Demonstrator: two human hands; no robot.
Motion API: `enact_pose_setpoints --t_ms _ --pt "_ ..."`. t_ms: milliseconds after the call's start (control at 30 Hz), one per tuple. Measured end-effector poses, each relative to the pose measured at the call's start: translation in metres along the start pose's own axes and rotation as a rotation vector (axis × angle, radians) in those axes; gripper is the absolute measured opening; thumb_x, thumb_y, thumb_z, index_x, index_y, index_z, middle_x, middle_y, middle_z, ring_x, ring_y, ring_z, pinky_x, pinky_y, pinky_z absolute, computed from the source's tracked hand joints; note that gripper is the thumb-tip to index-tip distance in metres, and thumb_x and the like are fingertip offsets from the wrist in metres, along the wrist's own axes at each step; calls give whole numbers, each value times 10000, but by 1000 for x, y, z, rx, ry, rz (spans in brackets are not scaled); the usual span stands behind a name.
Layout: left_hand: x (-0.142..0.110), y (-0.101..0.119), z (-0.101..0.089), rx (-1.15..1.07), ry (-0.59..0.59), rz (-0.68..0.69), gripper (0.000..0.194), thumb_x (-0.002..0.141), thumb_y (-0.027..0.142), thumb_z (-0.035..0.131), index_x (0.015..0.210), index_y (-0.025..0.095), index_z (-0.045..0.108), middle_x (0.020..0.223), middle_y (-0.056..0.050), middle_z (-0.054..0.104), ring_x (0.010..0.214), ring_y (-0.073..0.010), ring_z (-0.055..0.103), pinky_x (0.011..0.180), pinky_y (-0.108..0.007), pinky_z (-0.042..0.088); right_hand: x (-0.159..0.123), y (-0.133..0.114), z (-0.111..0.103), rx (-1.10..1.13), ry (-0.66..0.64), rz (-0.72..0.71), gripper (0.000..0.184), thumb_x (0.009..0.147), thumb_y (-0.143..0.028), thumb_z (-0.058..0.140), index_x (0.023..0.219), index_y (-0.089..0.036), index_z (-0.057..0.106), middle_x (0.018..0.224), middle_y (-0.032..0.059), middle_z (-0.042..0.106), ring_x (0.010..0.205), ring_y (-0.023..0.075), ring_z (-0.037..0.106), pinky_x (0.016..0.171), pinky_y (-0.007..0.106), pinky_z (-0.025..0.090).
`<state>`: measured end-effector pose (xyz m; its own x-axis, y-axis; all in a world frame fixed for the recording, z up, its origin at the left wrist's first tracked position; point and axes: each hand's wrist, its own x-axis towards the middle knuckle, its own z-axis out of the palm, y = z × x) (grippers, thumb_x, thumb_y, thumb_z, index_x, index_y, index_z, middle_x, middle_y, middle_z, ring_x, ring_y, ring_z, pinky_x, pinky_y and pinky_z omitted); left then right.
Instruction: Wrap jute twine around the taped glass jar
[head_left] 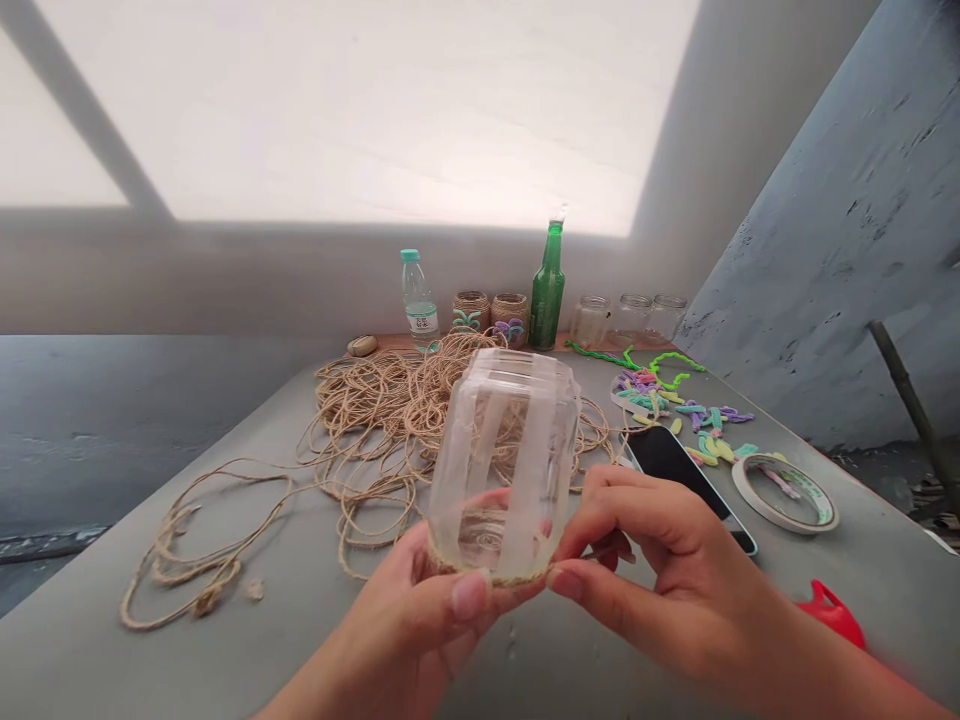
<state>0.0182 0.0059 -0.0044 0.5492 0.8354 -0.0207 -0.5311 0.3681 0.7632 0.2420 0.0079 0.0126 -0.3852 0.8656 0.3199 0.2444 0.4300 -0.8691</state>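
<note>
A clear glass jar (506, 440) with strips of white tape down its sides is held tilted, mouth away from me. My left hand (420, 620) cups its base, thumb pressed on a ring of jute twine (487, 575) round the bottom edge. My right hand (660, 560) pinches the twine end against the jar's lower right side. A big loose pile of jute twine (375, 410) lies on the grey table (112, 650) behind.
A black phone (675, 465), a tape roll (784, 490) and coloured pipe-cleaner pieces (675, 400) lie right. Something red (832, 610) sits near my right wrist. Along the back stand a water bottle (418, 300), two twine-wrapped jars (491, 315), a green bottle (547, 290), empty jars (630, 318).
</note>
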Motion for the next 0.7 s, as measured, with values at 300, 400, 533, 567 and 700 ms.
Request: enact_pose_setpoints --t_ms 300,400,533,567,700 --pt "-4 0 6 33 -13 53 423 862 466 791 1193 208 833 1149 -79 826 1230 -353 685 1097 -435 511 3 -2 -4 122 -115 94 262 999 -405 723 887 -191 823 828 40 706 791 173 606 764 320 466" --pt "-5 -1 2 45 1 30 429 840 451 807 1196 214 829 1192 -91 810 1184 -334 690 1037 -408 531 4 -3 -3 95 -114 120 273 983 -422 746 853 -190 802 835 35 716 787 171 588 755 318 447" --pt "-6 -1 -3 16 5 9 478 808 433 843 1241 234 813 1258 -85 792 1218 -332 670 975 -390 545 7 -1 -2 130 -62 227 322 875 -451 866 776 -184 715 749 -5 647 716 143 496 663 287 384" --pt "-6 -1 -3 15 8 6 477 802 439 849 1231 234 818 1245 -84 795 1213 -337 670 972 -396 543 8 1 -2 163 -60 258 339 838 -451 901 787 -183 701 752 -13 632 708 136 477 651 280 374" --pt "-5 -2 1 23 -7 2 491 798 495 845 1219 242 824 1216 -80 798 1184 -356 677 953 -410 532 8 8 -1 340 -47 340 556 766 -450 965 1190 -233 678 840 -34 584 752 138 504 704 275 411"
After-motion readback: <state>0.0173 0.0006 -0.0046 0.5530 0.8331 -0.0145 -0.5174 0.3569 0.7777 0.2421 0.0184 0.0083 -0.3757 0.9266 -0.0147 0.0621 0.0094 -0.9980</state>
